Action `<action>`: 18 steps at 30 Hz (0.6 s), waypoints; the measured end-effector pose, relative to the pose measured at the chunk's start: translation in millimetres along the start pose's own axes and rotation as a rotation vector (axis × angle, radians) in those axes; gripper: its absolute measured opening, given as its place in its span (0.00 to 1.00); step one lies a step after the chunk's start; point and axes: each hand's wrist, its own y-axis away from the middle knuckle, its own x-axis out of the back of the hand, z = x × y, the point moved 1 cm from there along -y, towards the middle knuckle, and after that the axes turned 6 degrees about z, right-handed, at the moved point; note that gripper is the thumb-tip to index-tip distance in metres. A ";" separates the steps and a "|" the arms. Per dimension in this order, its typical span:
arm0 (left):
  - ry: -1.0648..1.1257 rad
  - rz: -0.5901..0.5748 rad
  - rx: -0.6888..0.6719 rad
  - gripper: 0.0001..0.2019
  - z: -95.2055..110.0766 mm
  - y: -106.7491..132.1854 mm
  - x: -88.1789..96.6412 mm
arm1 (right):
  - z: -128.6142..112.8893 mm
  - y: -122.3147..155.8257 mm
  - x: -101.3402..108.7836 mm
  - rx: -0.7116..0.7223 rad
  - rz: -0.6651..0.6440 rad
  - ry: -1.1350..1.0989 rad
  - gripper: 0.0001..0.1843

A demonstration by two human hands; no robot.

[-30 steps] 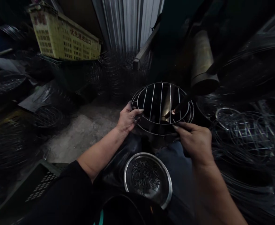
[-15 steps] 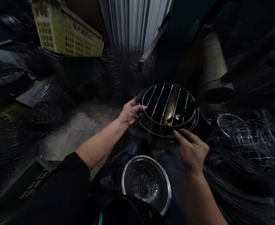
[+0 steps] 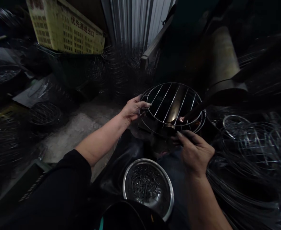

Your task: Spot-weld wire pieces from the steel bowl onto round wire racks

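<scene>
A round wire rack with parallel bars sits over a dark machine part, where a pointed rod touches the bars at a small glowing spot. My left hand grips the rack's left rim with its fingers curled around the wire. My right hand pinches the near rim, thumb and fingers closed on it. Below my hands a steel bowl holds several small dark metal pieces.
Heaps of wire racks and rings fill the right side. More wire baskets lie on the concrete floor at left. A yellow crate stands at the back left beside a corrugated wall. A brass-coloured cylinder hangs above the rack.
Both hands have turned the rack a little, so its bars now slant more. The view has shifted slightly; my right hand has slid along the near rim.
</scene>
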 end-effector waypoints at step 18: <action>-0.029 0.081 0.075 0.16 6.9 -15.2 -13.9 | -4.7 -16.5 -5.9 -0.002 -0.029 0.045 0.11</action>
